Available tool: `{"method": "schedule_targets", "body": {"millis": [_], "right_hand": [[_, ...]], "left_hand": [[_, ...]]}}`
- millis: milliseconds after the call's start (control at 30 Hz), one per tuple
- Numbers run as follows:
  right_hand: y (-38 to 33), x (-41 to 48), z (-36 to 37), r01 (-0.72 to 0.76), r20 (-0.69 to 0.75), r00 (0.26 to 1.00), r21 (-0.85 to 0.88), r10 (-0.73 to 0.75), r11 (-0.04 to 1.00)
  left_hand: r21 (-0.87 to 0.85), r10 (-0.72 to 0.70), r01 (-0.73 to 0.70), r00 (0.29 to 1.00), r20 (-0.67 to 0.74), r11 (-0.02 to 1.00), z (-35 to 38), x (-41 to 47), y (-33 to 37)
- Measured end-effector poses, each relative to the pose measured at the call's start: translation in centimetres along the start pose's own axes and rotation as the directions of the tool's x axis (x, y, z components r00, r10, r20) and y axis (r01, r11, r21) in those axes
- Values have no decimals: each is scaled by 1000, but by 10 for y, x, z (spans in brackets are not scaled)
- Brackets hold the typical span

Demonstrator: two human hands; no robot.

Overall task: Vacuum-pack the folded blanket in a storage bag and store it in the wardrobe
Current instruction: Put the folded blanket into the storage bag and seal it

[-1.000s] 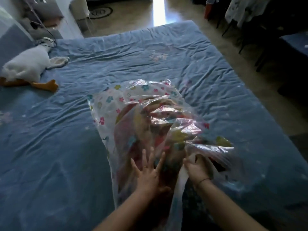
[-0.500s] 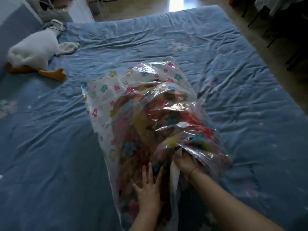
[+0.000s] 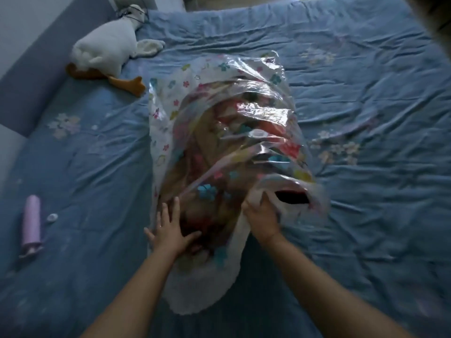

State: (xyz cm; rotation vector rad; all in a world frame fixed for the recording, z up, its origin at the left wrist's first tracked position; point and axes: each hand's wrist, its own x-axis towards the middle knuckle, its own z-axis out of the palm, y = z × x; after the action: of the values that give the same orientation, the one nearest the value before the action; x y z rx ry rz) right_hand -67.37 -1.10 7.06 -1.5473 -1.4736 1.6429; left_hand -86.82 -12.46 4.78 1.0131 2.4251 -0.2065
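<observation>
A clear plastic storage bag (image 3: 170, 98) printed with small flowers lies lengthwise on the blue bed. A folded, colourful blanket (image 3: 210, 152) fills it and shows through the plastic. A round white valve (image 3: 258, 134) sits on the bag's top face. My left hand (image 3: 170, 228) lies flat with spread fingers on the near part of the blanket, inside the bag's mouth. My right hand (image 3: 262, 215) grips the upper flap of the bag's open end and lifts it, leaving a dark gap to the right.
The bed sheet (image 3: 366, 118) is blue and wrinkled. A white plush goose (image 3: 107, 47) with orange feet lies at the far left by the headboard. A lilac cylinder (image 3: 31, 223), perhaps a hand pump, and a small white cap (image 3: 52, 217) lie at the left.
The view has tilted down and left, so the lilac cylinder has come into sight. My right hand has pulled the bag's flap up and toward me. My left hand stays flat on the blanket.
</observation>
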Motion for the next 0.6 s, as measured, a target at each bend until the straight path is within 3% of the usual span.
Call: {"method": "schedule_targets", "body": {"millis": [100,200,300,367,467,600], "right_hand": [[72,-68,-36,-120,-224,968,-11,114,993],[131,-110,-75,-363,-343,838,229,424,903],[167,-117,-100,-520,-238,750,363,617,773],[181,-115,-103,-577,-122,713,457,690,677],[180,-116,-109,-569,45,720,608,692,553],[160,-121,-137,-515,129,777,695,616,503]], "left_hand": [[-436,-161,136,987,-22,890,51,-39,-22],[-711,-386,331,918,90,621,102,-74,-49],[-779,-480,523,812,332,346,146,-91,-86],[-721,-424,613,775,469,323,158,-103,-102],[-755,-263,607,792,550,249,145,-117,-96],[-826,-249,528,842,478,199,139,-119,-72]]}}
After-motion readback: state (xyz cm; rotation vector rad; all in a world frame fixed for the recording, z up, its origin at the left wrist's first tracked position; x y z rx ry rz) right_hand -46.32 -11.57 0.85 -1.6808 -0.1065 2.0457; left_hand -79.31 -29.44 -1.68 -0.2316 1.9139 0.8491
